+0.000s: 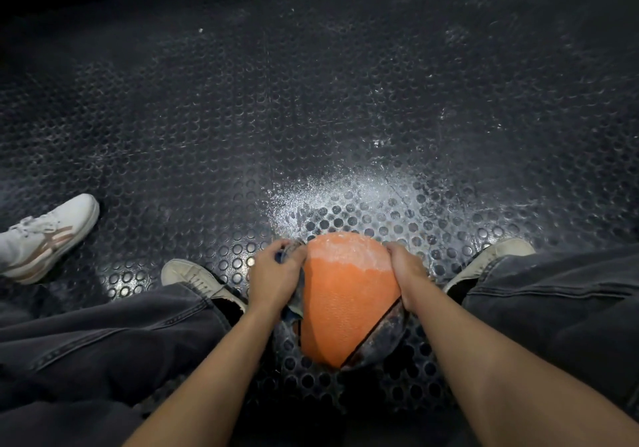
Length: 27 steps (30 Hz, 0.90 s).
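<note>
A black rubber floor (311,83) with raised round studs fills the view, and everything else is placed from the orange ball (349,308) that rests on it low in the middle. Dark trouser legs come next in size: the person's left leg (103,343) lies to the left of the ball and the right leg (553,301) to its right, so the ball sits between them. Just beyond the ball, a wide white powdery patch (352,187) spreads over the floor studs, and the same white stuff (345,249) coats the far top of the ball. The ball's near right part, past a black seam, looks dark and grimy. Well to the left of the ball stands another person's white shoe (48,235) with brownish stripes. A pale canvas shoe (193,277) sits near the ball's left side and its mate (494,256) near the right side. The left hand (276,274) is against the ball's upper left, its fingers curled round a dark cloth (292,252) that it holds to the ball's surface. The right hand (406,274) is on the ball's upper right, fingers bent and cupped over the curve, gripping the ball.
</note>
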Available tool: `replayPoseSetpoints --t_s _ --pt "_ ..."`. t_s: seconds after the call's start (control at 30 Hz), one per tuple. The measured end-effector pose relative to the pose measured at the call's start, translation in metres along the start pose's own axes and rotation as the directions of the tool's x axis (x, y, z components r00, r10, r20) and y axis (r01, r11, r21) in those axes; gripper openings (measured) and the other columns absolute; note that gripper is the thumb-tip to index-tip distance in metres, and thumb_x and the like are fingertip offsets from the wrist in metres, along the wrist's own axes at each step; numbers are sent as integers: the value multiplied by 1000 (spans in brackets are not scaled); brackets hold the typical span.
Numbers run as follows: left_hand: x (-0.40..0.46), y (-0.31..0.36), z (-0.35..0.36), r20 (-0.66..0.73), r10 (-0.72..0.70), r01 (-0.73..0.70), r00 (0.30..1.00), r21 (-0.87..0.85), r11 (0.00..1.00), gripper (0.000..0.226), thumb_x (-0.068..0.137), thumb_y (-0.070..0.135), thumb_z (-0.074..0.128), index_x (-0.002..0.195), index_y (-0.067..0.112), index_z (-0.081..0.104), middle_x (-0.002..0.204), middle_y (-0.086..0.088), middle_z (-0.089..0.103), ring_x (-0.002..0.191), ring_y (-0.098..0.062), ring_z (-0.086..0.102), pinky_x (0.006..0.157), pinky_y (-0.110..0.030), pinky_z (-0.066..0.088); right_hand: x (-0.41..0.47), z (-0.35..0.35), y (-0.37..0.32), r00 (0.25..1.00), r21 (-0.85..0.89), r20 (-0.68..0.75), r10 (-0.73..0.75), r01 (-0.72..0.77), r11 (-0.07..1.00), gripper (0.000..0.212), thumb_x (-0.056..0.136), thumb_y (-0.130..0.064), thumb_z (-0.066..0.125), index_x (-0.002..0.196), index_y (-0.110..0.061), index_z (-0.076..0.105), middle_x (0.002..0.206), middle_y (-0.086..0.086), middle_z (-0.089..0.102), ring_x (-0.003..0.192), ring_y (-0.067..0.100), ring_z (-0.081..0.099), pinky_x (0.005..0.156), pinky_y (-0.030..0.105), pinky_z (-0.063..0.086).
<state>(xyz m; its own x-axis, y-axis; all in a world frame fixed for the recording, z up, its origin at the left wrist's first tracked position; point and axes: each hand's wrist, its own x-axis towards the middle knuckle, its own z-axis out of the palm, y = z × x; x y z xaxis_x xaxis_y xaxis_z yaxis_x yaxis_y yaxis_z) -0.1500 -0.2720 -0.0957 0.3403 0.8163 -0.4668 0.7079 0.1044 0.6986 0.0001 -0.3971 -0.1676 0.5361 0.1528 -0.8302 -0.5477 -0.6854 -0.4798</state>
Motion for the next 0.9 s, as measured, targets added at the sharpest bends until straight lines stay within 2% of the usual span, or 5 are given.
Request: replayPoseSetpoints --t_s 0.23,0.33,0.6,0.77,0.9 --pt "0 -7 2 -52 -10 4 999 -97 995 15 87 41 64 79 29 64 80 7 66 78 -15 64 86 -42 52 -7 -6 -5 966 8 257 -6 4 1000 63 92 -69 40 124 -19 62 121 18 66 111 36 63 106 55 43" --pt "-3 -19 1 -96 12 -30 995 -184 982 23 83 54 62 83 32 68 83 5 70 82 -20 67 81 -49 55 -21 -9 -11 980 -24 164 -110 116 993 66 95 -67 37 145 -24 48 150 11 45 136 35 43 114 56 30" --pt "-3 -11 18 -22 196 -197 980 -60 979 12 95 32 57 84 29 58 84 6 63 79 -10 57 62 -19 39 -28 -6 -20 934 -211 -214 -285 240 947 48 95 -61 45 131 -30 56 145 6 45 129 30 45 112 54 33" --pt "-2 -5 22 -42 321 -319 946 38 947 6 98 25 52 93 21 53 97 0 59 91 -17 55 76 -29 43 -52 12 -31 699 -497 -84 -711 588 637 34 98 -36 54 130 -29 59 131 -8 52 112 9 48 112 44 33" --pt "-3 3 7 -33 342 -343 939 -60 937 30 96 19 56 123 25 44 106 12 53 91 4 53 74 -8 38 -51 12 -32 694 -560 -17 -719 589 582 28 100 -37 53 125 -33 63 130 -13 55 113 7 50 111 37 25"
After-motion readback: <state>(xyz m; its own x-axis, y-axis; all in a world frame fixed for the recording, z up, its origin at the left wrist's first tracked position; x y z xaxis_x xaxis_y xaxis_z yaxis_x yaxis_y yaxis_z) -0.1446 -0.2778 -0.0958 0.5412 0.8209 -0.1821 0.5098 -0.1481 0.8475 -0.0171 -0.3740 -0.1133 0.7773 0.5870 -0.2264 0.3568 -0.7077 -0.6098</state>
